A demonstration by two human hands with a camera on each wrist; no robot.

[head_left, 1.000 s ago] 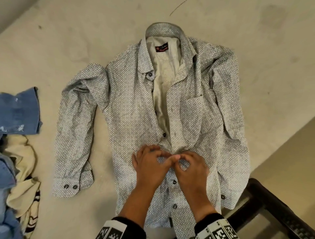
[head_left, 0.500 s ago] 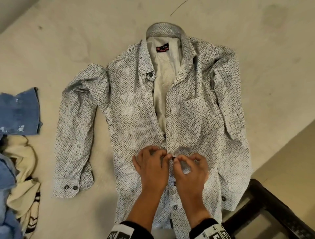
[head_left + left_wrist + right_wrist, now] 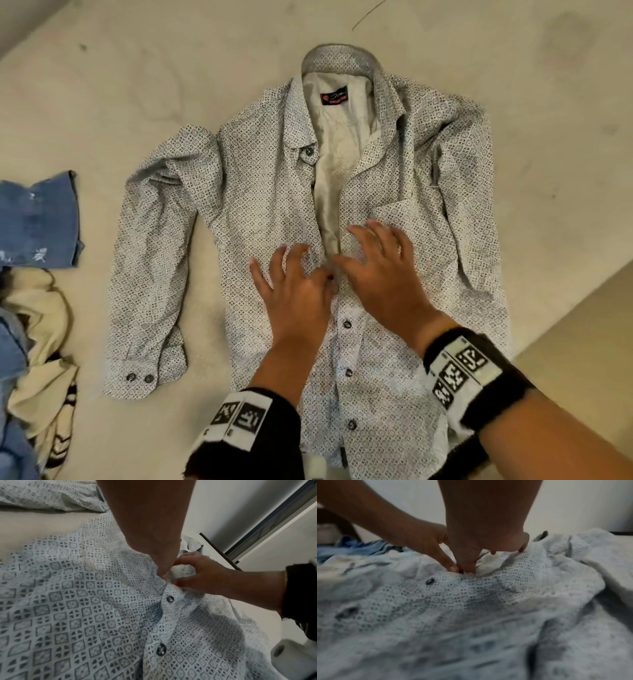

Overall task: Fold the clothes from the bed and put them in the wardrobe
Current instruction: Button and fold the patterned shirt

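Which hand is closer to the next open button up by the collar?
Probably the left hand. The collar button sits on the shirt panel on its side, straight above its fingers. The right hand rests across the open gap, on the buttonhole side.

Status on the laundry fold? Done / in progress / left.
Done: the shirt lies spread face up on the bed, lower buttons fastened.
In hand: left hand and right hand meet at the placket, pinching at a mid button; the chest and collar are open.
Left: no fold made; the jeans and cream garment sit unfolded at the left. The wardrobe is not in view.
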